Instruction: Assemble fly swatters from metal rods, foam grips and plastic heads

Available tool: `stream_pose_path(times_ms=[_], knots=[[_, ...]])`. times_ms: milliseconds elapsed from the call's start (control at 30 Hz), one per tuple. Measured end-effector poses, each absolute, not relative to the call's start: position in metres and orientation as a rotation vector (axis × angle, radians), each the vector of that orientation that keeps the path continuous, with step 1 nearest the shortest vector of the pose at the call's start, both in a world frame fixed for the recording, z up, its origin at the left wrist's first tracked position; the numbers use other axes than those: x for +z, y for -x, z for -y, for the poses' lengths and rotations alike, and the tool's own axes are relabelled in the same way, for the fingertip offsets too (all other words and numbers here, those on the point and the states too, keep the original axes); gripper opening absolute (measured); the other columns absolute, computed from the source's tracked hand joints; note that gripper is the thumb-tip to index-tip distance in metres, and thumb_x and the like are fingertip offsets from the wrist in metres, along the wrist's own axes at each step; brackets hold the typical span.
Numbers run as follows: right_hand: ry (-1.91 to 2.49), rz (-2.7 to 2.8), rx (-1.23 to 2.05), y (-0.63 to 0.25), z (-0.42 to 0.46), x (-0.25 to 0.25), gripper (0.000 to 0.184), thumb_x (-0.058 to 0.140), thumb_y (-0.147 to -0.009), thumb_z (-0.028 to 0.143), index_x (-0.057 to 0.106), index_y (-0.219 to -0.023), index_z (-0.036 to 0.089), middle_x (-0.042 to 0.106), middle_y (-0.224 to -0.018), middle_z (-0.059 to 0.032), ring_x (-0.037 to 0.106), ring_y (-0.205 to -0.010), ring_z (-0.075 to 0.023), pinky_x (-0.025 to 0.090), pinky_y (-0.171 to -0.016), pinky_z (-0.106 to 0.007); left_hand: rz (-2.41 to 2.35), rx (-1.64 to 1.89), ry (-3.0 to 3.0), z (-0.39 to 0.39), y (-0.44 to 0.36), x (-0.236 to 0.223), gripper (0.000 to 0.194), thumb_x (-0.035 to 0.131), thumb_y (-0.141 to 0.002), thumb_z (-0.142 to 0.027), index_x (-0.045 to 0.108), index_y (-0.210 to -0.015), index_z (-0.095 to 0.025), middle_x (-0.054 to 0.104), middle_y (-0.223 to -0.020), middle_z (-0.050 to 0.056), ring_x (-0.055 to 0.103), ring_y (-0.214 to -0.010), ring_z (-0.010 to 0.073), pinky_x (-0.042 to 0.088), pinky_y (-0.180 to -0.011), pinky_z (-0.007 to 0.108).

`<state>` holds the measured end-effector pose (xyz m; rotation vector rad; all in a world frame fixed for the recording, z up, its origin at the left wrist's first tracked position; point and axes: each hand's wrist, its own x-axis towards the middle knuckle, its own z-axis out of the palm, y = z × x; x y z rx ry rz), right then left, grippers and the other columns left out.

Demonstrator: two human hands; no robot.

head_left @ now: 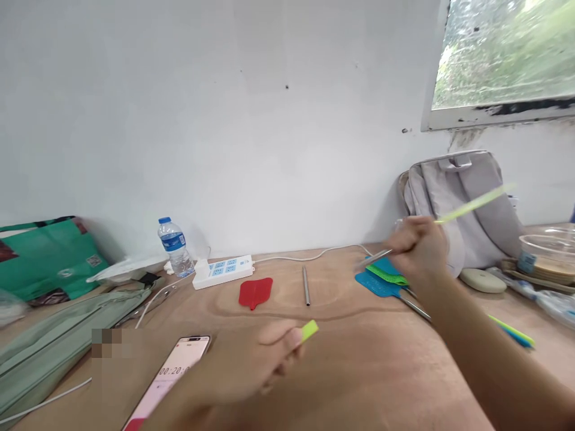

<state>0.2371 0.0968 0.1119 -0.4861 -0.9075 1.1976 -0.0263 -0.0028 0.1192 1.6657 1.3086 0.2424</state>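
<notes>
My left hand is closed, and a short, flat yellow-green plastic piece juts out past the thumb; the rest of it is hidden in the fist. Further right and higher, my right hand grips a metal rod with a long yellow-green handle, both blurred by motion. The rod's far end hangs over blue fly swatter heads and a green one lying in a pile. A red fly swatter head and a loose metal tube lie on the table between my hands.
A white power strip, a water bottle and a phone with a timer are on the left, near a green bag. At right are a grey backpack, a beige oval case and a plastic tub.
</notes>
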Motion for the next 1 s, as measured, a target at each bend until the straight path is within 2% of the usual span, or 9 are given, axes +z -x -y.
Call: stream_pose_path(times_ms=[100, 167, 267, 433, 567, 700, 800, 867, 1000], knots=[[0.512, 0.841, 1.045, -0.286, -0.113, 0.112, 0.042, 0.039, -0.078, 0.025, 0.013, -0.046, 0.022, 0.012, -0.035, 0.0084, 0.008, -0.034, -0.0058, 0.012, -0.035, -0.025, -1.39, 0.256, -1.826, -0.003, 0.053, 0.128, 0.042, 0.025, -0.082, -0.057, 0.047, -0.082, -0.022, 0.043, -0.066, -0.004, 0.041, -0.059, 0.0098, 0.036, -0.056, 0.021], [0.593, 0.906, 1.157, -0.294, -0.116, 0.11, 0.039, 0.034, -0.08, 0.024, 0.016, -0.046, 0.022, 0.016, -0.036, 0.0077, 0.011, -0.034, -0.0054, 0.011, -0.038, -0.025, -1.568, 0.224, -1.967, -0.012, 0.064, 0.126, 0.037, 0.027, -0.083, -0.053, 0.048, -0.079, -0.022, 0.05, -0.07, -0.003, 0.046, -0.064, 0.0119, 0.037, -0.061, 0.023], [0.684, 0.972, 1.359, -0.278, -0.116, 0.107, 0.036, 0.031, -0.08, 0.026, 0.014, -0.048, 0.022, 0.014, -0.038, 0.0076, 0.01, -0.035, -0.0056, 0.01, -0.038, -0.025, -1.815, 0.094, -2.113, -0.032, 0.071, 0.104, 0.026, 0.037, -0.081, -0.042, 0.051, -0.079, -0.021, 0.057, -0.083, 0.001, 0.051, -0.074, 0.016, 0.036, -0.064, 0.026], [0.794, 1.041, 1.604, -0.245, -0.118, 0.099, 0.033, 0.038, -0.072, 0.027, 0.011, -0.053, 0.021, 0.008, -0.041, 0.0083, 0.005, -0.036, -0.0073, 0.01, -0.034, -0.024, -1.797, -0.191, -2.169, -0.06, 0.078, 0.062, 0.015, 0.05, -0.072, -0.027, 0.058, -0.082, -0.02, 0.061, -0.087, 0.003, 0.056, -0.078, 0.0192, 0.037, -0.063, 0.026], [0.827, 1.088, 1.691, -0.233, -0.119, 0.09, 0.032, 0.042, -0.071, 0.027, 0.017, -0.052, 0.021, 0.009, -0.043, 0.0096, 0.004, -0.037, -0.0059, 0.007, -0.035, -0.021, -1.773, -0.236, -2.152, -0.062, 0.075, 0.058, 0.02, 0.051, -0.07, -0.021, 0.061, -0.087, -0.022, 0.063, -0.09, 0.002, 0.057, -0.082, 0.02, 0.037, -0.064, 0.026], [0.94, 1.213, 1.733, -0.219, -0.117, 0.082, 0.029, 0.045, -0.072, 0.026, 0.024, -0.054, 0.02, 0.015, -0.043, 0.0106, 0.007, -0.037, -0.004, 0.006, -0.036, -0.019, -1.705, -0.199, -2.124, -0.056, 0.066, 0.063, 0.026, 0.049, -0.074, -0.038, 0.06, -0.093, -0.023, 0.062, -0.096, 0.003, 0.057, -0.086, 0.0215, 0.039, -0.067, 0.028], [1.035, 1.285, 1.703, -0.209, -0.115, 0.076, 0.029, 0.048, -0.071, 0.026, 0.025, -0.055, 0.02, 0.019, -0.043, 0.0107, 0.011, -0.037, -0.0032, 0.007, -0.036, -0.018, -1.662, -0.234, -2.123, -0.054, 0.063, 0.06, 0.045, 0.063, -0.059, -0.047, 0.056, -0.096, -0.022, 0.06, -0.102, 0.004, 0.055, -0.089, 0.0242, 0.04, -0.067, 0.029], [1.073, 1.326, 1.663, -0.205, -0.115, 0.072, 0.029, 0.05, -0.07, 0.026, 0.025, -0.056, 0.02, 0.022, -0.044, 0.0108, 0.013, -0.036, -0.0029, 0.007, -0.036, -0.017, -1.668, -0.292, -2.135, -0.054, 0.062, 0.056, 0.053, 0.07, -0.049, -0.04, 0.054, -0.097, -0.023, 0.059, -0.102, 0.003, 0.055, -0.088, 0.0252, 0.04, -0.064, 0.028], [1.149, 1.429, 1.572, -0.202, -0.118, 0.064, 0.029, 0.054, -0.069, 0.026, 0.027, -0.059, 0.021, 0.023, -0.044, 0.0115, 0.015, -0.035, -0.0025, 0.008, -0.036, -0.017, -1.588, -0.317, -2.181, -0.055, 0.062, 0.048, 0.038, 0.064, -0.055, -0.024, 0.054, -0.092, -0.025, 0.059, -0.094, -0.001, 0.056, -0.08, 0.0203, 0.038, -0.06, 0.025]])
